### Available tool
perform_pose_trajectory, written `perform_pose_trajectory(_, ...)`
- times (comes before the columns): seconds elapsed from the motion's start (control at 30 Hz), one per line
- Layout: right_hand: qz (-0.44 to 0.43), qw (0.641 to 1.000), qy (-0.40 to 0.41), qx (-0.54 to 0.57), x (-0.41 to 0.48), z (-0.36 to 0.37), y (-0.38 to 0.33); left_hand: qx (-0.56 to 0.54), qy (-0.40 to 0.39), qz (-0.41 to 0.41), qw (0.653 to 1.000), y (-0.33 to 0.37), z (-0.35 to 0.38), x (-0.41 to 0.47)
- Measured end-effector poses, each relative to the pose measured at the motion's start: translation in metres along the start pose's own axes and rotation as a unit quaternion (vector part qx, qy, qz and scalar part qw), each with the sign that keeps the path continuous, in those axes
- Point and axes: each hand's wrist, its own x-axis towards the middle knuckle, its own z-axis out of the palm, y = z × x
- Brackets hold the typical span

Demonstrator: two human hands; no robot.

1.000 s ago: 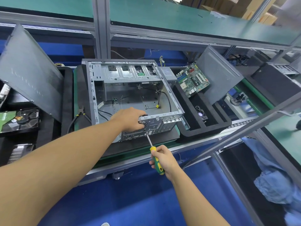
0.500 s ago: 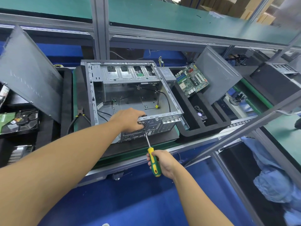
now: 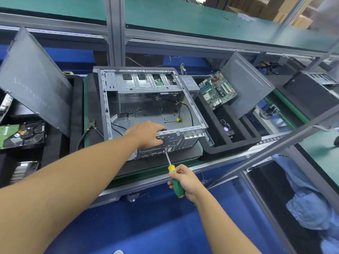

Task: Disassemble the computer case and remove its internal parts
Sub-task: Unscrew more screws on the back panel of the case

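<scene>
Your left hand [image 3: 146, 133] lies over the near top edge of the computer case [image 3: 185, 134], with the fingers curled down onto the perforated grille of its rear panel, gripping that edge. Your right hand [image 3: 186, 180] is wrapped round the green-and-yellow handle of a screwdriver [image 3: 175, 183]. The shaft slants up and away from you, and its tip meets the rear panel just below your left fingertips. The case lies on its side with the open face up, on a dark foam mat [image 3: 165, 160] at the front of the bench [image 3: 85, 99]. Inside it you can see a bare metal floor, a few black cables [image 3: 189, 110] and a drive cage [image 3: 146, 83] at the far end. A pair of pliers [image 3: 91, 126] lies just left of the case on the mat. 2 grey side panels are in view. The right panel [image 3: 245, 83] leans in a black foam tray [image 3: 236, 143], which also holds a tilted green motherboard [image 3: 217, 89] and a small fan [image 3: 227, 129]. A silver power supply [image 3: 189, 84] sits between the case and the motherboard. The left panel [image 3: 34, 79] leans at the far left, with a hard drive [image 3: 22, 134] below it. Blue cloth [image 3: 308, 202] is bunched under the bench frame at your lower right.
</scene>
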Motion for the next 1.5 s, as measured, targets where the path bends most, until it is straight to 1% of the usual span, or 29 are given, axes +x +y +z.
perform_pose_trajectory(0.27, 0.022, 1.0, -0.011, 0.014, -0.007, 0.0, -0.005, -0.011, 0.002, 0.002, 1.0, 0.0, 0.0, -0.001)
perform_pose_trajectory(0.3, 0.033, 0.999, -0.014, 0.025, -0.007, 0.001, -0.006, -0.011, 0.003, 0.003, 1.0, 0.0, 0.0, -0.001)
perform_pose_trajectory(0.4, 0.084, 0.99, -0.047, 0.105, -0.004, 0.002, -0.009, -0.01, 0.004, 0.003, 1.0, -0.001, 0.0, -0.001)
perform_pose_trajectory(0.5, 0.104, 0.987, -0.06, 0.108, -0.002, 0.004, -0.009, -0.009, 0.002, 0.004, 1.0, 0.0, -0.001, -0.001)
perform_pose_trajectory(0.7, 0.082, 0.991, -0.051, 0.091, -0.001, 0.005, -0.003, -0.003, 0.001, 0.002, 1.0, 0.0, -0.001, -0.002)
perform_pose_trajectory(0.8, 0.052, 0.994, -0.031, 0.086, -0.001, 0.002, 0.0, -0.003, -0.001, 0.0, 1.0, 0.0, -0.001, -0.002)
perform_pose_trajectory(0.93, 0.039, 0.997, -0.004, 0.065, -0.003, 0.0, 0.0, 0.003, 0.001, -0.002, 1.0, 0.0, 0.0, -0.001)
perform_pose_trajectory(1.03, 0.03, 0.998, 0.001, 0.057, -0.004, 0.0, -0.002, 0.001, 0.003, 0.002, 1.0, 0.0, 0.0, -0.001)
perform_pose_trajectory(1.17, 0.048, 0.998, -0.007, 0.049, -0.005, 0.002, -0.007, -0.001, 0.008, 0.004, 1.0, -0.001, 0.001, -0.001)
perform_pose_trajectory(1.27, 0.077, 0.991, -0.032, 0.1, -0.004, 0.004, -0.01, 0.003, 0.009, 0.004, 1.0, -0.001, 0.001, -0.001)
perform_pose_trajectory(1.33, 0.089, 0.989, -0.048, 0.112, -0.003, 0.005, -0.01, 0.004, 0.008, 0.004, 1.0, -0.001, 0.002, 0.0)
perform_pose_trajectory(1.5, 0.067, 0.995, -0.03, 0.071, -0.005, 0.006, -0.011, -0.001, 0.009, 0.008, 1.0, -0.001, 0.001, 0.0)
